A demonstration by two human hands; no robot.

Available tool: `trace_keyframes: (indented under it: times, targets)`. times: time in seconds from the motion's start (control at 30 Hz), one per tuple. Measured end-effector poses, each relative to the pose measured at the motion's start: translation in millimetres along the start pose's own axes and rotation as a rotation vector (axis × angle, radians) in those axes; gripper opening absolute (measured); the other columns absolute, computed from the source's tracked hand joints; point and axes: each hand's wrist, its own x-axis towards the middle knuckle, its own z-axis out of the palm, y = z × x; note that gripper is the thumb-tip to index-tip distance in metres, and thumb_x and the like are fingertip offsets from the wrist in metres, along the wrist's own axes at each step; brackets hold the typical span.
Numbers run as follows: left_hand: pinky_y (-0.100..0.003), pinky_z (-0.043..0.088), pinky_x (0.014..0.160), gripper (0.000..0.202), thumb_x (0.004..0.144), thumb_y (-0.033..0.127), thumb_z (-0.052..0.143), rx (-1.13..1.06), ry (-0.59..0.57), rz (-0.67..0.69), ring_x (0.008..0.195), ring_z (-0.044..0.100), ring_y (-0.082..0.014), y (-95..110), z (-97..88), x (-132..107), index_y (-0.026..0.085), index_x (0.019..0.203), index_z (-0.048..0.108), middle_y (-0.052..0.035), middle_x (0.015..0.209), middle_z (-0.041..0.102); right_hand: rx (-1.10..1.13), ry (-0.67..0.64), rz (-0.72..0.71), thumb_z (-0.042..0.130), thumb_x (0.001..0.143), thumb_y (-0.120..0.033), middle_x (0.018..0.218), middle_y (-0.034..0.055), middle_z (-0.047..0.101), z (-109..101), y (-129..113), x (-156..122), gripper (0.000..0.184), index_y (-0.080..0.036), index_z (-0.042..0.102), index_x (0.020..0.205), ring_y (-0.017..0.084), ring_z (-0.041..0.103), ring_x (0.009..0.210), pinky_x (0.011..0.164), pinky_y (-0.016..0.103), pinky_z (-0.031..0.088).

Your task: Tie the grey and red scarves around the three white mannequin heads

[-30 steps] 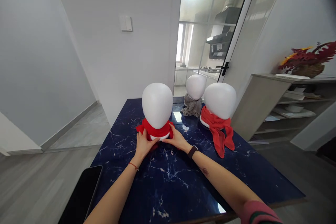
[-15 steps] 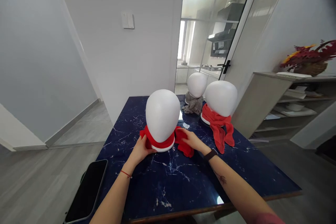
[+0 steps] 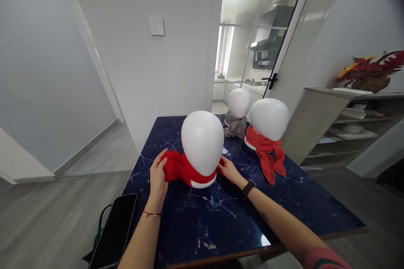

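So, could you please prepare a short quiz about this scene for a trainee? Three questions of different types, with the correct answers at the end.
1. How many white heads stand on the table?

2. True or false: the phone is nearer to the left hand than to the right hand.

3. What does the left hand hold?
A) the phone
B) part of the scarf on the nearest head
C) the grey scarf

Key: 1. Three. 2. True. 3. B.
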Motion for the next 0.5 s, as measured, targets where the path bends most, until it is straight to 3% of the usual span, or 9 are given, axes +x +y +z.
trace_keyframes:
  times: [0.07, 0.17, 0.23, 0.33, 0.43, 0.5]
  targets:
    - [-0.03, 0.052, 0.085, 0.04, 0.075, 0.01, 0.045, -0.243, 0.038, -0.266, 0.086, 0.066, -0.0172, 0.8, -0.5, 4.4, 0.014, 0.111, 0.061, -0.0091, 0.097, 0.069, -0.055, 0.041, 0.019, 0.055, 0.08, -0.024, 0.119, 0.0087, 0.063, -10.7, -9.7, 10.5, 0.036, -0.019, 0.059, 0.115, 0.021, 0.06, 0.106, 0.096, 0.039, 0.044]
    - [-0.031, 0.056, 0.074, 0.039, 0.069, 0.006, 0.041, -0.288, 0.045, -0.514, 0.075, 0.067, -0.0181, -2.0, -2.2, 9.4, 0.007, 0.102, 0.061, -0.0111, 0.084, 0.069, -0.128, 0.092, 0.082, 0.055, 0.078, -0.018, 0.113, 0.0114, 0.065, -40.1, -36.8, 50.6, 0.03, -0.014, 0.063, 0.107, 0.022, 0.06, 0.104, 0.095, 0.04, 0.044]
    - [-0.032, 0.056, 0.067, 0.037, 0.066, 0.006, 0.044, -0.219, 0.011, -0.551, 0.068, 0.067, -0.0195, -8.2, -1.1, 8.5, 0.007, 0.098, 0.063, -0.0104, 0.077, 0.069, -0.148, 0.073, 0.112, 0.056, 0.077, -0.016, 0.107, 0.0118, 0.068, -61.0, -63.2, 88.7, 0.029, -0.013, 0.063, 0.105, 0.022, 0.063, 0.097, 0.089, 0.039, 0.048]
    - [-0.027, 0.054, 0.057, 0.041, 0.061, 0.001, 0.047, -0.115, -0.002, -0.538, 0.056, 0.063, -0.0154, -21.3, 3.5, 3.4, 0.011, 0.097, 0.064, -0.0045, 0.069, 0.068, -0.177, -0.027, 0.14, 0.058, 0.077, -0.012, 0.095, 0.0106, 0.071, -81.7, -112.8, 147.8, 0.021, -0.01, 0.065, 0.097, 0.018, 0.065, 0.082, 0.079, 0.031, 0.052]
    - [-0.026, 0.052, 0.055, 0.043, 0.059, -0.003, 0.045, -0.056, 0.01, -0.512, 0.053, 0.063, -0.0153, -30.8, 5.9, 2.0, 0.011, 0.096, 0.064, -0.0039, 0.067, 0.068, -0.206, -0.163, 0.137, 0.06, 0.077, -0.009, 0.079, 0.0068, 0.071, -81.4, -172.5, 195.3, 0.012, -0.01, 0.066, 0.088, 0.014, 0.062, 0.069, 0.073, 0.027, 0.052]
    - [-0.028, 0.054, 0.058, 0.042, 0.059, -0.003, 0.045, -0.049, 0.026, -0.496, 0.06, 0.066, -0.0177, -32.4, 4.0, 5.1, 0.011, 0.094, 0.064, -0.0066, 0.072, 0.07, -0.214, -0.242, 0.078, 0.059, 0.078, -0.006, 0.08, 0.0058, 0.071, -70.3, -216.5, 213.6, 0.013, -0.008, 0.066, 0.089, 0.012, 0.06, 0.069, 0.075, 0.026, 0.051]
